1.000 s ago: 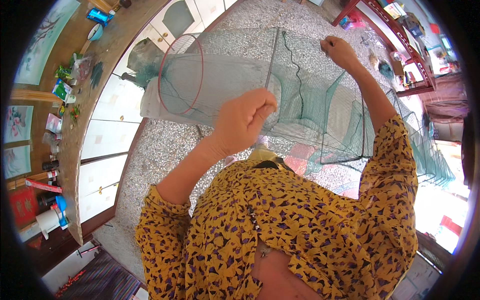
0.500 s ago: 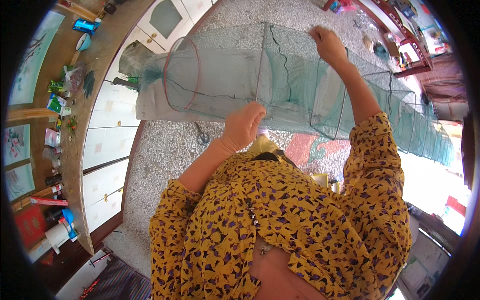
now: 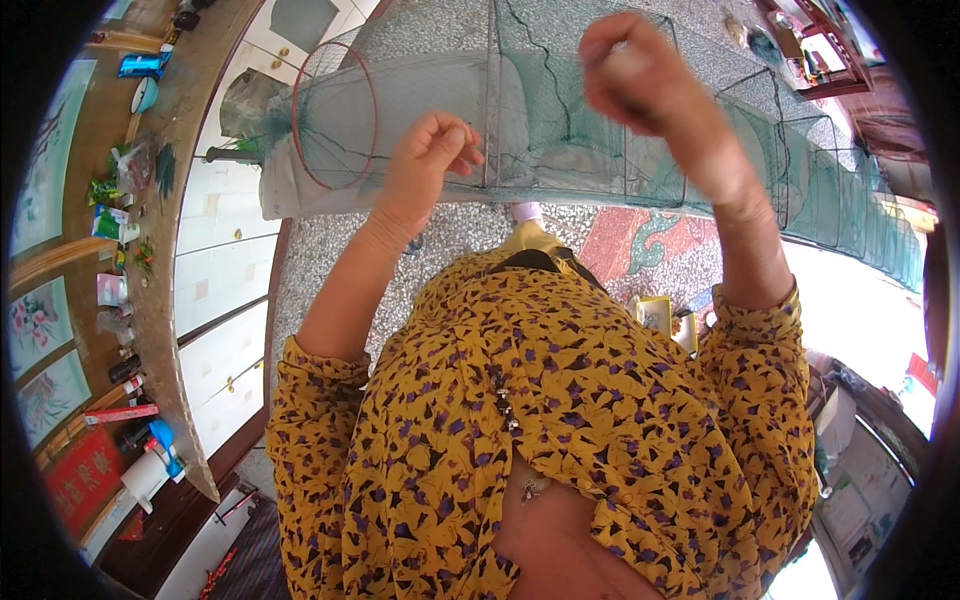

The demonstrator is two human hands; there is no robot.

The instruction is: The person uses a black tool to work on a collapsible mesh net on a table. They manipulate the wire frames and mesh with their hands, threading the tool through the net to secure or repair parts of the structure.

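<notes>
A long trap of green mesh (image 3: 560,120) on dark frames stretches across the view, with a red hoop (image 3: 376,115) at its left end and a pale grey sheet (image 3: 425,110) within or beneath it. My left hand (image 3: 428,160) is in front of the mesh, fingers curled and thumb near the index finger; whatever they grip is too small to make out. My right hand (image 3: 640,85) is raised over the netting at upper right, bent and smeared by motion, so its grip is unclear.
A wooden counter (image 3: 180,420) with small items and white cabinets (image 3: 225,300) line the left. Open boxes (image 3: 655,318) lie on the speckled floor beyond my torso. Dark red wooden furniture (image 3: 820,70) stands at upper right, and bright light comes from the right.
My left hand has moved up and leftward, its fingers loosening somewhat. My right hand has shifted leftward and now blurs. The mesh trap sits higher in the view and reaches farther right.
</notes>
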